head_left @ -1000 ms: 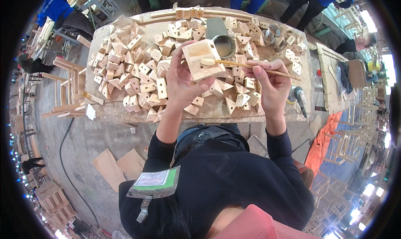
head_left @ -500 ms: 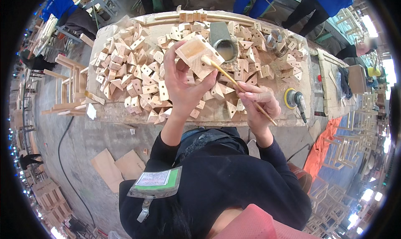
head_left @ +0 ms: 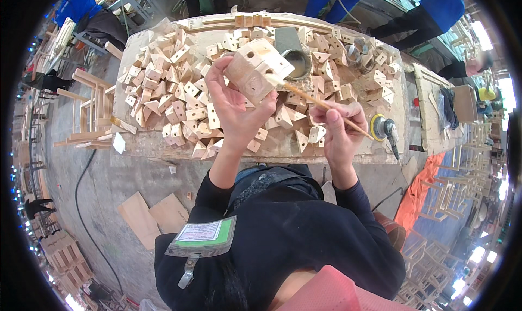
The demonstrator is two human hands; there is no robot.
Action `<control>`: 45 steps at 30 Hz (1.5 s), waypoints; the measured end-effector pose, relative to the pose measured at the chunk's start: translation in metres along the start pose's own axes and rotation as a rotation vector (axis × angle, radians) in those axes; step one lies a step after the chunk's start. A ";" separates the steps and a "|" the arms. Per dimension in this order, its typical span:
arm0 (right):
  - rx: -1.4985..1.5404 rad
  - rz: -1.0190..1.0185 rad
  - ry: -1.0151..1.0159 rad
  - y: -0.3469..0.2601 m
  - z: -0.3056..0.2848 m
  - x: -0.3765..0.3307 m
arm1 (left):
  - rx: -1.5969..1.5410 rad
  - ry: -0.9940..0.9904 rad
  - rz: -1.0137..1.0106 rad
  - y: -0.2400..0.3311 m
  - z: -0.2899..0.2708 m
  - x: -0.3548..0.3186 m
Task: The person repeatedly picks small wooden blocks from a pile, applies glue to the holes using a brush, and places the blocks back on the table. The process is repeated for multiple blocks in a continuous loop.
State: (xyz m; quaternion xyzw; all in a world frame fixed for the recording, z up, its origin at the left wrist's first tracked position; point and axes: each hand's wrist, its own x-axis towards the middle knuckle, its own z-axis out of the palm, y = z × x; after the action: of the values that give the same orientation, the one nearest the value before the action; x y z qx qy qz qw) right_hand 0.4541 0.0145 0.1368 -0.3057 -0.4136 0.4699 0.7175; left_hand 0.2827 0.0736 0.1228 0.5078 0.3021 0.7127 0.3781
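My left hand (head_left: 234,107) grips a pale wooden corner block (head_left: 253,74) above the bench, thumb and fingers on its sides. Dark round holes show on the block's upturned faces. Between the thumb and fingers of my right hand (head_left: 342,126) is a thin wooden stick brush (head_left: 310,97) with a whitish tip. That tip is at the block's right lower edge; whether it touches cannot be made out. Just beyond the block stands a grey container (head_left: 288,38) with a round opening. Many similar drilled wooden blocks (head_left: 176,112) lie heaped around it.
At the right of the bench (head_left: 228,154) lies a yellow-rimmed power sander (head_left: 384,129). A flat paintbrush (head_left: 124,126) rests near the left edge. Wooden chair frames (head_left: 89,110) stand left of the bench, an orange sheet (head_left: 417,191) lies to the right. Other people stand beyond the bench.
My left hand has turned the block, so other faces with holes now show. My right hand has shifted slightly right with the stick brush, its tip moving to the block's lower right edge.
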 end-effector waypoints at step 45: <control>-0.629 0.283 0.238 0.030 -0.046 0.059 | 1.225 0.128 -0.370 -0.336 -0.143 0.230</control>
State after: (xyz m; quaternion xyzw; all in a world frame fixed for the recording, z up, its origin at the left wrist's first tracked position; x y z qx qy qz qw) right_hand 0.4951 0.0778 0.1082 -0.6183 -0.4050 0.3755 0.5592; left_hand 0.1792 0.4400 -0.0798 0.5279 0.7590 0.3626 0.1174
